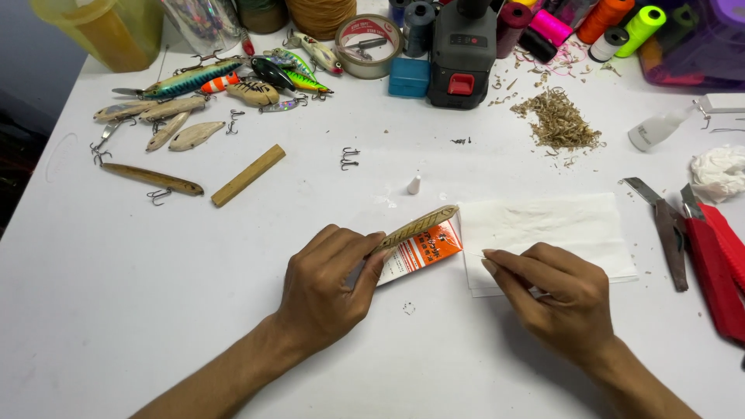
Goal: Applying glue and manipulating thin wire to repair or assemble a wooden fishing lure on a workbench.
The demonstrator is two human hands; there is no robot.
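The left hand (pixel 326 283) is closed around the tail end of a carved wooden lure body (pixel 415 227), pinching it between thumb and fingers so that the body slants up and away to the right, over a small orange-and-white glue tube (pixel 423 254) that lies flat on the white table (pixel 155 310). The right hand (pixel 555 295), just right of the lure body, has its thumb and forefinger pressed together on something very thin, too fine to identify, with the tip aimed towards the lure body. Under that hand, touching the glue tube's right end, lies a folded white paper towel (pixel 559 225).

Just beyond the lure body stands a small white cap (pixel 414 185), and further back a loose treble hook (pixel 349 158). Left of the lure body lie a plain wooden stick (pixel 248 175) and a long brown lure with hooks (pixel 151 179). Far right of it are a craft knife (pixel 667 233) and red-handled tools (pixel 718 264), with a crumpled tissue (pixel 718 172) behind them.

Further from the lure body, to the left rear, sits a cluster of unpainted wooden blanks (pixel 167 120) and painted fishing lures (pixel 225 77). At the rear right is a heap of wood shavings (pixel 559 120). Behind all this stand a black tool with a red button (pixel 463 54), a roll of tape (pixel 368 45) and thread spools (pixel 621 23).
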